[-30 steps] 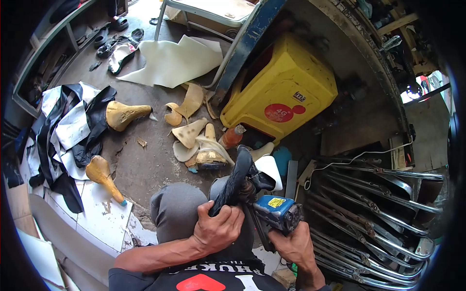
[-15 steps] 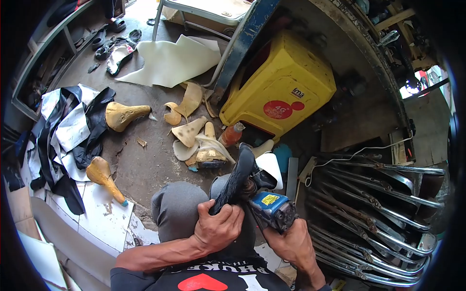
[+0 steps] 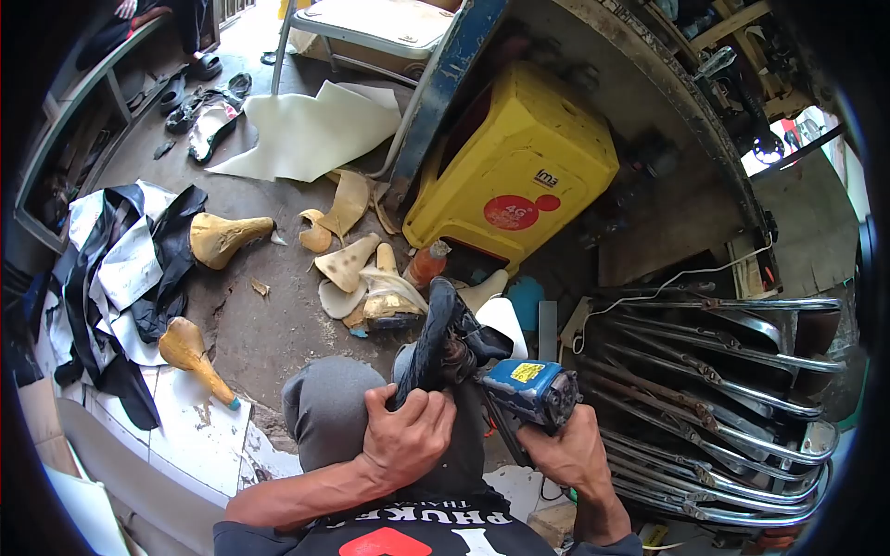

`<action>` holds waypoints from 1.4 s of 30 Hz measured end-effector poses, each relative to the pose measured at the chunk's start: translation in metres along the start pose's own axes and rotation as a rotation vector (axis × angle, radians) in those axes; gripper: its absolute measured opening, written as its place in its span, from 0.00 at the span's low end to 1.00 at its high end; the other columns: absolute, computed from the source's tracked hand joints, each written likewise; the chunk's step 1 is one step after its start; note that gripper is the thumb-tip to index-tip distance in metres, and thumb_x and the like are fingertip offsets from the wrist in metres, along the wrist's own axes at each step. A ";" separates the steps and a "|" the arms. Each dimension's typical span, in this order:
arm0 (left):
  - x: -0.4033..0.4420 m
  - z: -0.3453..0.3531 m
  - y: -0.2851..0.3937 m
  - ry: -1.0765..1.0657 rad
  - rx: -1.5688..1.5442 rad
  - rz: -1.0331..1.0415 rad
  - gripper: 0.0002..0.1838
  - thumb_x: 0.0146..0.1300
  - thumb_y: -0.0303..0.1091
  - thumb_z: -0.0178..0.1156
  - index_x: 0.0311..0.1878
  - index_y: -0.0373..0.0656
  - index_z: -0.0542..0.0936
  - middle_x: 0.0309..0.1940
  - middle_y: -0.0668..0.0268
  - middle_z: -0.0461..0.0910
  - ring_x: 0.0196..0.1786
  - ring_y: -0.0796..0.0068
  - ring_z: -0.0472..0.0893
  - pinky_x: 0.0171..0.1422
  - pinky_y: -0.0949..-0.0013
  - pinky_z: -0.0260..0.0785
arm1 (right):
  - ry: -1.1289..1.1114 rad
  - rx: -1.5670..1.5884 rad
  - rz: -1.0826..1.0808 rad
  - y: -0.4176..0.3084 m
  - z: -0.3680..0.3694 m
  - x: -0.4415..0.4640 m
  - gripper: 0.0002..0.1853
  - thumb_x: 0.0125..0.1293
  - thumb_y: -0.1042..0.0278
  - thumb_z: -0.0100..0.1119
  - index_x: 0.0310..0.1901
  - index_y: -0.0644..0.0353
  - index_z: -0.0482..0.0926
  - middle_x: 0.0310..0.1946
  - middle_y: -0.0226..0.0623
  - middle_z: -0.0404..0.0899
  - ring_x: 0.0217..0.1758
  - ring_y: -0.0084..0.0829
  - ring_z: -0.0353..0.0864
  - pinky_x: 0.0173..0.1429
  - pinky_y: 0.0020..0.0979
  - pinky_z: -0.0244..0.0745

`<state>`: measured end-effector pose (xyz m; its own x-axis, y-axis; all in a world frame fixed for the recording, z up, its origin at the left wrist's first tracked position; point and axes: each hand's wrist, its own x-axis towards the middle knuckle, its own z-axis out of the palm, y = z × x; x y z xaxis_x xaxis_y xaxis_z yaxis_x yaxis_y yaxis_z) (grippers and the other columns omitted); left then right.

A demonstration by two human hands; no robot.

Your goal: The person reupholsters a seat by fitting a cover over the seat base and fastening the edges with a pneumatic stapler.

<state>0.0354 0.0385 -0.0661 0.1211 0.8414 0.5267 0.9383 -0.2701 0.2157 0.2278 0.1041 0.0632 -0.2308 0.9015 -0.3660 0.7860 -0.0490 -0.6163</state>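
Observation:
My left hand (image 3: 408, 435) grips the lower end of a black-covered bicycle saddle (image 3: 428, 347), fingers and thumb closed on its edge. The saddle stands on end by my knees, with rusty metal parts on its right side. A blue staple gun (image 3: 524, 380) with a yellow label is in my right hand (image 3: 567, 449), which is wrapped around its handle. The tool's front is close to the saddle's underside; whether they touch, I cannot tell. A white piece (image 3: 502, 324) shows behind the saddle.
Yellowish saddle padding (image 3: 227, 239) and more padding pieces (image 3: 348, 264) lie on the floor. Black and white sheet scraps (image 3: 130, 259) are at left. A yellow plastic stool (image 3: 538, 157) lies tipped ahead. Stacked metal chair frames (image 3: 723, 398) stand at right. Another person's legs (image 3: 190, 32) show top left.
The view has shifted slightly, so the surroundings sit a little further left. Both hands keep their holds, and the saddle appears slightly more upright. More of the other person shows at top left.

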 end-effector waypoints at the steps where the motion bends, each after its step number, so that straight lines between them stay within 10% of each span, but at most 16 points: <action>1: -0.001 0.000 0.001 -0.004 -0.004 0.000 0.11 0.54 0.33 0.68 0.41 0.44 0.87 0.29 0.73 0.67 0.38 0.75 0.73 0.52 0.51 0.63 | -0.009 -0.011 -0.014 -0.002 0.001 0.001 0.17 0.61 0.69 0.65 0.51 0.68 0.88 0.34 0.40 0.89 0.35 0.21 0.84 0.44 0.31 0.81; 4: -0.003 0.000 0.002 0.006 0.030 0.011 0.07 0.53 0.35 0.66 0.36 0.47 0.84 0.31 0.72 0.68 0.41 0.75 0.74 0.53 0.49 0.63 | -0.024 -0.013 0.048 -0.020 -0.001 0.005 0.14 0.61 0.65 0.67 0.41 0.70 0.85 0.22 0.53 0.82 0.28 0.51 0.88 0.39 0.42 0.81; 10: -0.001 0.001 0.002 -0.019 0.036 0.009 0.10 0.54 0.33 0.67 0.40 0.45 0.86 0.29 0.74 0.68 0.38 0.77 0.74 0.52 0.51 0.62 | -0.059 -0.132 0.046 -0.023 -0.003 0.014 0.16 0.61 0.62 0.66 0.40 0.71 0.85 0.26 0.60 0.83 0.35 0.59 0.89 0.44 0.49 0.81; 17: -0.002 0.000 -0.004 0.006 0.021 0.002 0.10 0.54 0.35 0.65 0.39 0.45 0.86 0.31 0.72 0.70 0.39 0.75 0.75 0.52 0.51 0.63 | 0.013 -0.066 0.050 -0.027 -0.029 0.019 0.18 0.63 0.58 0.68 0.45 0.67 0.88 0.29 0.57 0.86 0.34 0.42 0.91 0.46 0.43 0.82; 18: 0.000 -0.001 -0.004 -0.006 0.032 0.001 0.10 0.55 0.35 0.65 0.40 0.45 0.86 0.31 0.72 0.70 0.39 0.75 0.75 0.52 0.51 0.63 | 0.018 -0.017 0.074 -0.030 -0.032 0.018 0.17 0.60 0.68 0.62 0.50 0.64 0.88 0.32 0.33 0.86 0.33 0.22 0.80 0.43 0.31 0.77; 19: 0.000 -0.003 -0.004 -0.023 0.040 0.006 0.11 0.55 0.34 0.65 0.41 0.45 0.86 0.31 0.72 0.71 0.39 0.75 0.75 0.52 0.51 0.63 | 0.016 -0.017 0.088 -0.028 -0.033 0.016 0.17 0.60 0.68 0.62 0.50 0.64 0.88 0.32 0.33 0.86 0.33 0.22 0.80 0.43 0.31 0.77; 21: 0.002 -0.004 -0.006 -0.019 0.029 0.012 0.11 0.56 0.34 0.65 0.42 0.44 0.86 0.31 0.72 0.71 0.40 0.74 0.75 0.52 0.51 0.63 | 0.009 -0.046 0.025 -0.025 -0.035 0.016 0.18 0.65 0.59 0.70 0.49 0.65 0.88 0.30 0.54 0.87 0.36 0.38 0.92 0.48 0.40 0.82; 26: 0.000 -0.003 -0.003 -0.008 0.013 0.009 0.12 0.55 0.34 0.65 0.43 0.44 0.87 0.31 0.72 0.71 0.41 0.74 0.75 0.51 0.51 0.63 | -0.051 -0.145 0.004 -0.035 -0.029 0.019 0.19 0.62 0.58 0.67 0.45 0.68 0.88 0.30 0.58 0.87 0.41 0.54 0.92 0.49 0.45 0.82; 42: -0.003 -0.003 0.006 0.014 0.028 0.000 0.11 0.54 0.34 0.66 0.42 0.45 0.86 0.31 0.73 0.70 0.39 0.75 0.75 0.52 0.51 0.62 | -0.194 -0.407 0.106 -0.059 -0.035 0.035 0.24 0.63 0.52 0.66 0.39 0.73 0.86 0.26 0.61 0.84 0.38 0.61 0.89 0.47 0.50 0.81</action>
<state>0.0393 0.0330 -0.0640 0.1168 0.8347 0.5382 0.9472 -0.2565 0.1924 0.1930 0.1538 0.1112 -0.2094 0.8014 -0.5603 0.9634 0.0712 -0.2583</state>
